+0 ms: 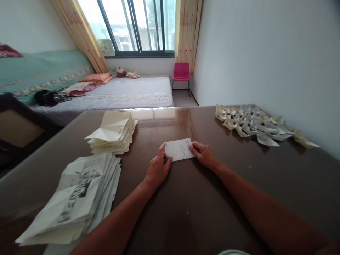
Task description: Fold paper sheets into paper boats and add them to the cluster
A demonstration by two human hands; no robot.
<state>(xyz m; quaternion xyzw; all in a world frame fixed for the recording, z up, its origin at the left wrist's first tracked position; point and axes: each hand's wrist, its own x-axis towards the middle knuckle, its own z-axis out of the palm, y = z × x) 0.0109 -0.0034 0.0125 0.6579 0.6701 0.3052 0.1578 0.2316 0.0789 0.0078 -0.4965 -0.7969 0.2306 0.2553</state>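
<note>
A small folded sheet of printed paper [179,150] is held between both hands over the middle of the brown table. My left hand [158,163] grips its left edge, thumb at the lower corner and index finger along the side. The right edge is pinched by my right hand [203,153], thumb and fingers closed on it. Lines of small print show on the face turned up. Fingers behind the paper are partly hidden.
To the left lie a stack of plain cream paper [113,132] and a nearer stack of printed sheets [77,194]. Several folded paper boats [249,122] stand at the right, by the wall. Beyond the glossy table [164,120] are a bed [138,92] and a pink chair [181,72].
</note>
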